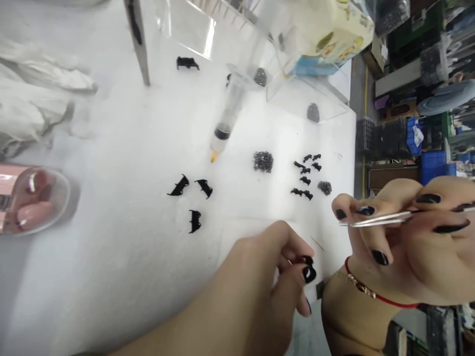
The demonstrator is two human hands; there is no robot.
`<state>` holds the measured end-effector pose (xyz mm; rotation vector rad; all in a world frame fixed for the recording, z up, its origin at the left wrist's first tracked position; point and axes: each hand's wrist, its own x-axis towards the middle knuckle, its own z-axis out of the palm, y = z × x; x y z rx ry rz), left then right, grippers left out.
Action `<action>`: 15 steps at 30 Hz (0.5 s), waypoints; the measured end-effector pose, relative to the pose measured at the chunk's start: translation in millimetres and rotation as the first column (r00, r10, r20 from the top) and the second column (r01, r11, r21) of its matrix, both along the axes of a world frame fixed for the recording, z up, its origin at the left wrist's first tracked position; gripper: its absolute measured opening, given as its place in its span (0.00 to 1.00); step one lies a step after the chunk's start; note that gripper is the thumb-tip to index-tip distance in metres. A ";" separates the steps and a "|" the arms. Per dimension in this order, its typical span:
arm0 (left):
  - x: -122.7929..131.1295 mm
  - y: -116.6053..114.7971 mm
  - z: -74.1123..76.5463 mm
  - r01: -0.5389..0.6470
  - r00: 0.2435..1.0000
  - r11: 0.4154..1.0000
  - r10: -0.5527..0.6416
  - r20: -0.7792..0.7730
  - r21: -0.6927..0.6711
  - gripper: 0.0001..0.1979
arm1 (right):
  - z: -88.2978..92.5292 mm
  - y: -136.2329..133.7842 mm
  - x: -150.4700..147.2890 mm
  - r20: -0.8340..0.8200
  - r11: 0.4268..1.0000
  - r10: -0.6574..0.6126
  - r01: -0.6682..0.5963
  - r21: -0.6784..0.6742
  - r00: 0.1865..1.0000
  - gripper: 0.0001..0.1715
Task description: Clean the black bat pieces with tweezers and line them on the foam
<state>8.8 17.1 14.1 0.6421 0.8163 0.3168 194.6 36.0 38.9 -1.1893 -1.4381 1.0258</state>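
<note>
My left hand (265, 279) is over the lower middle of the white table (122, 262), thumb and fingertips pressed together. Whatever sits in that pinch is too small and dark to tell from the black nails. At the right, my right hand (411, 237) is raised, its fingers closed round thin metal tweezers (378, 220) whose tips point left towards the left hand. Beyond the left hand lie several small black pieces (305, 180), and larger black bat-shaped pieces (180, 186) rest further left. A pile of tiny dark bits (263, 161) lies between these groups.
A syringe (224, 128) with an orange tip lies mid-table. Clear plastic sheets or trays (311, 99) and a yellow packet (334, 34) are at the top. White cloth (33, 94) and a pink item under a clear cover (35, 198) are at left. A toothpick-like stick (318, 243) lies near the left hand.
</note>
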 end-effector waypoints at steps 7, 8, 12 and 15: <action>-3.7 0.0 0.2 0.007 0.998 1.000 -0.006 -0.060 0.020 0.04 | -20.7 -17.8 9.6 -0.243 0.978 0.177 -0.198 -0.065 0.954 0.10; -4.2 0.5 1.2 0.004 0.998 1.000 -0.002 -0.067 0.029 0.04 | -24.9 -20.2 10.6 -0.262 0.978 0.174 -0.198 -0.069 0.949 0.09; -5.3 1.9 7.2 -0.060 0.992 0.998 0.061 -0.109 0.010 0.05 | -31.3 -28.9 12.7 -0.274 0.982 0.165 -0.183 -0.044 0.948 0.14; -4.9 1.3 12.1 -0.116 0.985 0.992 0.109 -0.132 -0.045 0.05 | -28.9 -28.9 11.5 -0.196 0.972 0.236 -0.231 0.047 0.952 0.18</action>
